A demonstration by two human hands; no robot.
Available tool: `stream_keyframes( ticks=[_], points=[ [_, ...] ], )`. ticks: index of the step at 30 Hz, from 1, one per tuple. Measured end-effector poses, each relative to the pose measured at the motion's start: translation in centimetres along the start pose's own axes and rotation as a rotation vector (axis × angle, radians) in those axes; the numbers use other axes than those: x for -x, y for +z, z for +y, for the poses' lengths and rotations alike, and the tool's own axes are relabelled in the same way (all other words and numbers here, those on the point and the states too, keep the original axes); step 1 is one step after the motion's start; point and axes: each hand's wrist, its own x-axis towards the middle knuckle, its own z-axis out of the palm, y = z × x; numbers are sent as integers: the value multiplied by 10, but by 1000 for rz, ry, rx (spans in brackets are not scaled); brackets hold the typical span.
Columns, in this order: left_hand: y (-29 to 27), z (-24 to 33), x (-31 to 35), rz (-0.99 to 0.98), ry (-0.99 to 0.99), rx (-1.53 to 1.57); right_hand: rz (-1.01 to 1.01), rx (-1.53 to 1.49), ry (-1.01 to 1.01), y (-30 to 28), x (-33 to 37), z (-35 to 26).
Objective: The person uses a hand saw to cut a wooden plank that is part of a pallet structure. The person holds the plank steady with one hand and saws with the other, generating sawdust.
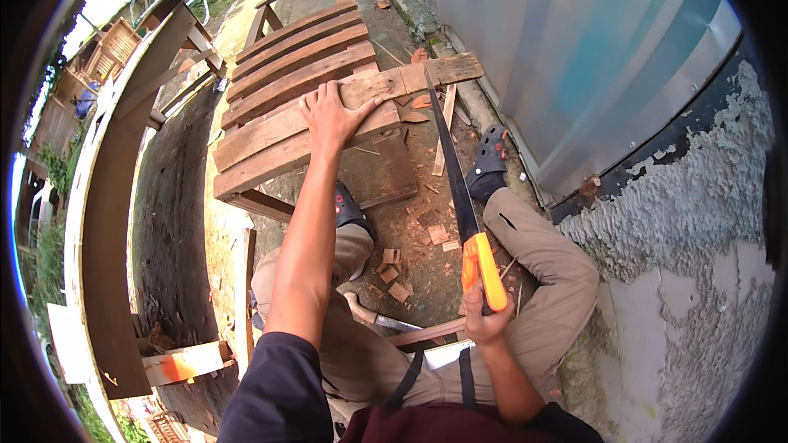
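A tall metal wall (pixel 566 41) hems in the upper right, beside a slatted wooden counter (pixel 271 162) at upper centre bearing an overhanging plank (pixel 377 89). Sawing appears to be the step in hand: a yellow-handled saw (pixel 462 197) meets the plank, gripped in the right hand (pixel 488 316), while the left hand (pixel 335 115) spreads open, bracing it. The next stroke likely calls for a straight pull, clear of the right clog (pixel 491 156). Offcuts (pixel 391 272) litter the ground (pixel 443 295).

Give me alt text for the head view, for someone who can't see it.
A person's right-hand grip holds a saw with a yellow-orange handle, its blade tip at a board overhanging a slatted wooden frame. The left-hand grip is spread over the board. Wood offcuts litter the ground.
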Motion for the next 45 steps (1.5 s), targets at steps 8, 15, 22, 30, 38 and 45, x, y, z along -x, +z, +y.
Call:
stream_keyframes(
  ticks=[8,15,22,30,38,45],
  points=[
    [6,1,2,-64,-102,38,-51,123,-157,45,-61,-41],
    [7,-4,-2,-62,-94,48,-123,218,-156,36,-76,-27],
    [2,-1,5,-68,-88,109,-163,369,-268,44,-79,-28],
    [9,2,-3,-63,-113,67,-87,255,-102,117,-185,-38],
    [9,-3,0,-39,-128,100,-173,559,-236,9,-31,-18],
    [7,-4,0,-21,-123,180,-50,189,-52,98,-162,-3]
  ],
)
